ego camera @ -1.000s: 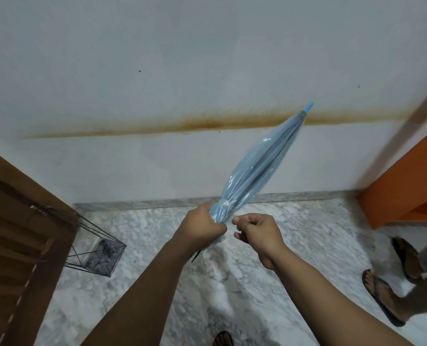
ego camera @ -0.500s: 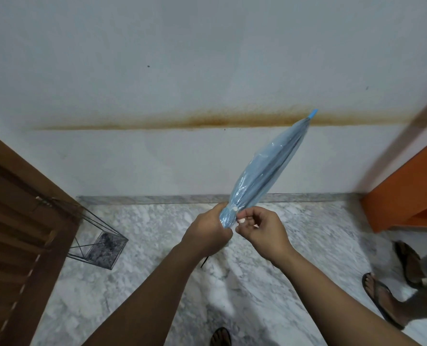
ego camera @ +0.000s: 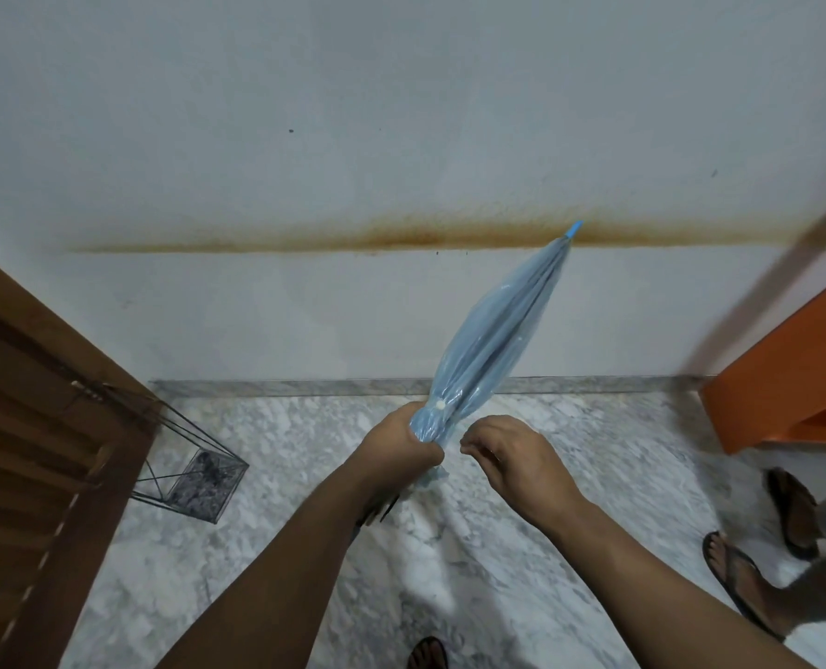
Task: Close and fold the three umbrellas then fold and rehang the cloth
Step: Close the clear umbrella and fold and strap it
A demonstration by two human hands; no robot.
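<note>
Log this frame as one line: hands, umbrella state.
left hand: grips blue umbrella at bundled canopy base | right hand: beside it, fingers curled, apart from it | umbrella: closed, tip up-right

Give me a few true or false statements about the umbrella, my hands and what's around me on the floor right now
1. The left hand grips the blue umbrella near its lower end. True.
2. The umbrella is fully open. False: its canopy is gathered shut.
3. The umbrella's tip points up toward the wall. True.
4. The right hand grips the umbrella's tip. False: it is beside the left hand's grip, far from the tip.
5. A wire stand sits on the floor at left. True.
</note>
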